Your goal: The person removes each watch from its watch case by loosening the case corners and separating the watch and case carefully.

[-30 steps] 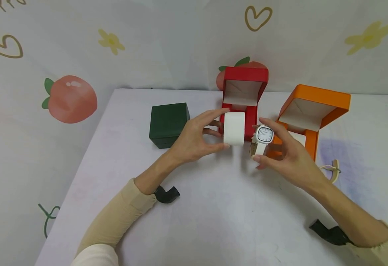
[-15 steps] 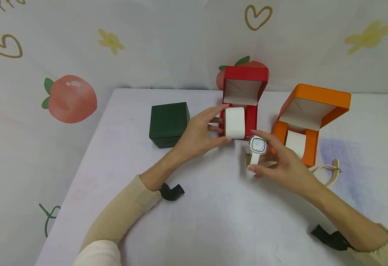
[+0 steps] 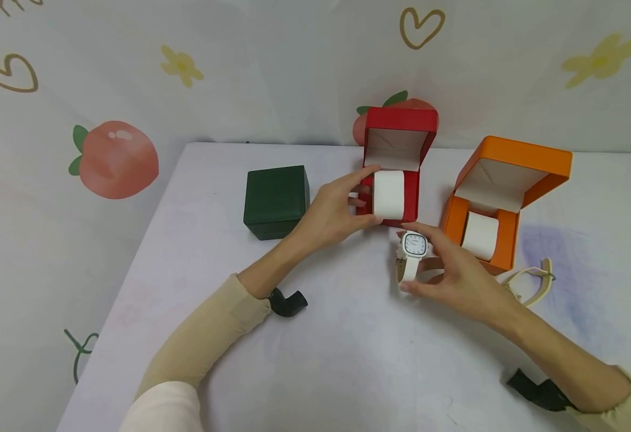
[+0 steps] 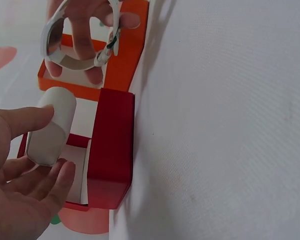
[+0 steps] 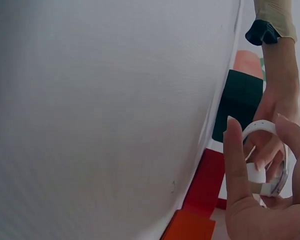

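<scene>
My left hand (image 3: pixel 328 219) pinches a white watch cushion (image 3: pixel 388 195) between thumb and fingers. In the left wrist view the cushion (image 4: pixel 55 125) is over the open base of a red watch box (image 4: pixel 110 145), whose lid stands up. My right hand (image 3: pixel 463 273) holds a white wristwatch (image 3: pixel 415 244) by its strap, dial facing up, just in front of the red box. The left wrist view shows the watch strap (image 4: pixel 77 64) as a closed loop. Through that loop, the right wrist view shows part of the cushion (image 5: pixel 256 172).
An orange watch box (image 3: pixel 528 159) stands open at the right, a white cushion (image 3: pixel 480 235) in it. At the left is a closed green box (image 3: pixel 275 198). A cream strap (image 3: pixel 544 282) lies beyond my right wrist, partly hidden. A wall with printed fruit is behind the table.
My left hand has carried the cushion away from me and slightly right, over the red box. My right hand has brought the watch left and nearer, uncovering the orange box's cushion.
</scene>
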Demonstrator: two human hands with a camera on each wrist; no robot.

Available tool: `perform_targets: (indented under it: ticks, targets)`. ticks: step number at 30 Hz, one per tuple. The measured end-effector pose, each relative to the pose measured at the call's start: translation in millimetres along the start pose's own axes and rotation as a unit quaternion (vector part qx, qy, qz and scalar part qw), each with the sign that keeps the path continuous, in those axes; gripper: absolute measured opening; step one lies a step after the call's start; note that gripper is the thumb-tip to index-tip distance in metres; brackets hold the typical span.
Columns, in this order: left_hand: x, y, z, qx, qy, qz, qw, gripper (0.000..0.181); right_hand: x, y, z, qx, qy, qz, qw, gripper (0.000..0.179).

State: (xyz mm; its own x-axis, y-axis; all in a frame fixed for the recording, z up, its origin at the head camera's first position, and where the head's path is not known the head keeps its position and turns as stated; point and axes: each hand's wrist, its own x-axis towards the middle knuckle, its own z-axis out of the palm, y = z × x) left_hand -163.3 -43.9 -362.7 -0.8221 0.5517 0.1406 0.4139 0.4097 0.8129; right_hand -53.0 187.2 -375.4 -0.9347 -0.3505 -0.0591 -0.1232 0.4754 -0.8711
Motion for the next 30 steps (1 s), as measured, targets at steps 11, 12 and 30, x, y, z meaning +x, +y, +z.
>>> perform_targets:
  ticks: [11, 12, 30]
  targets:
    - [13.5, -2.4, 3.9, 0.035, -0.014, -0.037, 0.9986, 0.078, 0.8, 0, 4, -0.062, -0.026, 0.0, 0.9978, 0.085]
    - [14.1, -3.0, 4.5, 0.036, -0.016, -0.043, 0.9983, 0.077, 0.7, 1, 5, -0.071, -0.03, 0.0, 0.997, 0.084]
    - [27.0, -13.2, 9.6, 0.041, -0.04, -0.067, 0.9961, 0.075, 2.7, 7, 11, -0.135, -0.033, -0.037, 0.9896, 0.083]
